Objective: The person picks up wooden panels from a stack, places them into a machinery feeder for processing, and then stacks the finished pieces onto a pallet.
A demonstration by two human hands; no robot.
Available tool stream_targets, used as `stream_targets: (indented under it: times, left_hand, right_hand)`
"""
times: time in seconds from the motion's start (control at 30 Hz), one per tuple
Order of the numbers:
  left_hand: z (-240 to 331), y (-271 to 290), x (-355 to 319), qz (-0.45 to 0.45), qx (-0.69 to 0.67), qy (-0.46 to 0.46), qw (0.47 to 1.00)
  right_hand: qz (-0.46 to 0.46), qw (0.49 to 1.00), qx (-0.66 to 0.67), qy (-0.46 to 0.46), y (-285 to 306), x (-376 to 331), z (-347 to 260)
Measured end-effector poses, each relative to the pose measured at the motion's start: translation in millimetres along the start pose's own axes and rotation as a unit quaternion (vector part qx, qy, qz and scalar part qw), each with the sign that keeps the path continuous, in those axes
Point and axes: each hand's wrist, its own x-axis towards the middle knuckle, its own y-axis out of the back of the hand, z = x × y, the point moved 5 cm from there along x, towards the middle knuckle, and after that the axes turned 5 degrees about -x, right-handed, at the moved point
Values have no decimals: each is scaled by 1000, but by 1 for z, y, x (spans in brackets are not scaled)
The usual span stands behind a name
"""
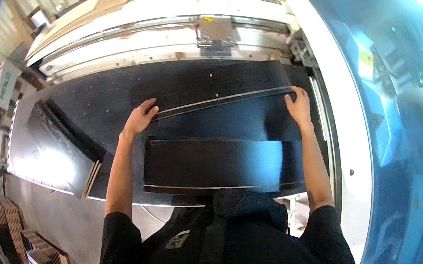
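A long dark panel (221, 84) lies on the black work table, its pale near edge running between my hands. My left hand (139, 118) is at the panel's left end, with thumb and fingers bent around the near corner. At the opposite end my right hand (299, 103) grips the right corner, thumb on the near side. Some of the fingers are hidden. Closer to my body rests a stack of dark boards (199, 160) with a light edge, between my forearms.
Another stack of dark boards (59, 148) lies slanted at the left. Beyond the table runs a metal rail (127, 33) with a carriage (214, 31). A white machine frame (347, 113) and blue transparent cover (404, 78) stand at the right. Stacked pieces (46, 263) are at lower left.
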Motion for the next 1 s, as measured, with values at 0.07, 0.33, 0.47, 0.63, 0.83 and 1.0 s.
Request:
stream_targets:
  times: [0.07, 0.33, 0.47, 0.63, 0.83, 1.0]
  left_hand:
    - [-40, 19, -27, 140, 106, 49, 983]
    - [-66, 23, -76, 319, 83, 189, 925]
    - [-65, 47, -81, 326, -6, 208, 922]
    - [-41, 79, -109, 366, 12, 211, 906]
    - [32, 120, -143, 437, 86, 154, 882]
    - [0, 149, -234, 533, 119, 180, 818]
  right_hand:
    - [-10, 1000, 20, -21, -35, 31, 3]
    - [-114, 987, -71, -88, -99, 51, -16]
    - [-97, 984, -54, -138, -90, 59, -9]
    - [-258, 942, -163, -142, -76, 50, -25]
    - [-220, 964, 24, -149, -103, 52, 65]
    - [-267, 931, 165, -185, -83, -15, -53]
